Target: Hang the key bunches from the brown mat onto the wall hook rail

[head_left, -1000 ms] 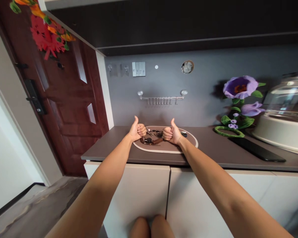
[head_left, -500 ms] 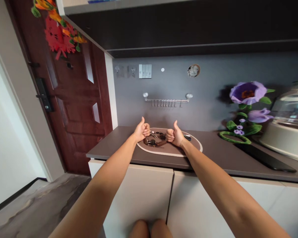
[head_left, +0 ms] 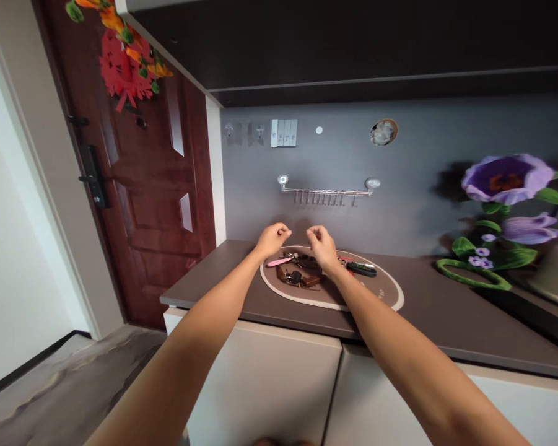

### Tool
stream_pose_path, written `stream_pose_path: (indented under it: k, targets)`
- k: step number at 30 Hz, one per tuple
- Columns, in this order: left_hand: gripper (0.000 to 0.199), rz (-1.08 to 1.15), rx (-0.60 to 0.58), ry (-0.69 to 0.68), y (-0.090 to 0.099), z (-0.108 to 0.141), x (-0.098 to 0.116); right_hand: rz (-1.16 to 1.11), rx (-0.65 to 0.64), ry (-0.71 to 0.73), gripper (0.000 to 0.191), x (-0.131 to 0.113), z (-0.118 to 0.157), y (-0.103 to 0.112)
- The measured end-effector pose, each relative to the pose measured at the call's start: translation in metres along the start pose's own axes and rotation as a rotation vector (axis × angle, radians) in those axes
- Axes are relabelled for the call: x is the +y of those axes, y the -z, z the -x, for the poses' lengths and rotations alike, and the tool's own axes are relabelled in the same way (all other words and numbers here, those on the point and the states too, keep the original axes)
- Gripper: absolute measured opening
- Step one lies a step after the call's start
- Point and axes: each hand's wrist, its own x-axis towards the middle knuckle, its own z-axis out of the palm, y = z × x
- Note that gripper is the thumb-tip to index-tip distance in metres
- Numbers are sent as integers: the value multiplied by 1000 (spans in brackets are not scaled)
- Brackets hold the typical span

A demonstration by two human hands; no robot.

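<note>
Both hands hover above a brown oval mat (head_left: 376,291) with a pale rim on the dark counter. My left hand (head_left: 273,238) is over the mat's back left edge, its fingers curled loosely and nothing visible in them. To its right, my right hand (head_left: 322,245) has its fingers bent toward the thumb, also with nothing visible in them. Several key sets and small items lie on the mat: a pink item (head_left: 279,262), a black fob (head_left: 295,277), a brown leather piece (head_left: 312,282) and a dark green and black item (head_left: 361,269).
A metal hook rail (head_left: 327,191) is fixed on the grey wall behind the mat. Purple flowers (head_left: 506,179) with a green ring base stand at the right, beside a black flat object (head_left: 524,310). A dark shelf (head_left: 353,46) hangs overhead. A red door (head_left: 153,204) is on the left.
Both thumbs were raised above closed fists; now the thumbs are lowered toward the fingers and the hands sit a little higher. The view has shifted, with the flowers larger and farther right.
</note>
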Motion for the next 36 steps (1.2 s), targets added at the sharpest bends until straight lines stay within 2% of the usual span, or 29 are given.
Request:
stream_pose_path:
  k: [3,6,11,18,22,27,36]
  targets:
    - [18,-131,-125,-137,2,7,-10,193,-71,100,22,11,6,-1]
    - [22,-204,-226,-223,5,9,-15,267,-150,123,21,18,6,-2]
    - [28,-223,-394,-217,8,9,-19,330,-227,63,19,24,3,-6]
    - [26,-265,-461,-218,7,11,-22,365,-261,29,17,25,5,-10]
    - [22,-310,-454,-225,5,11,-24,401,-279,23,17,21,5,-10]
    - [22,-317,-360,-218,3,11,-24,427,-279,61,18,18,4,-10]
    - [23,-228,-188,-124,3,14,-17,434,-276,164,18,15,4,-15]
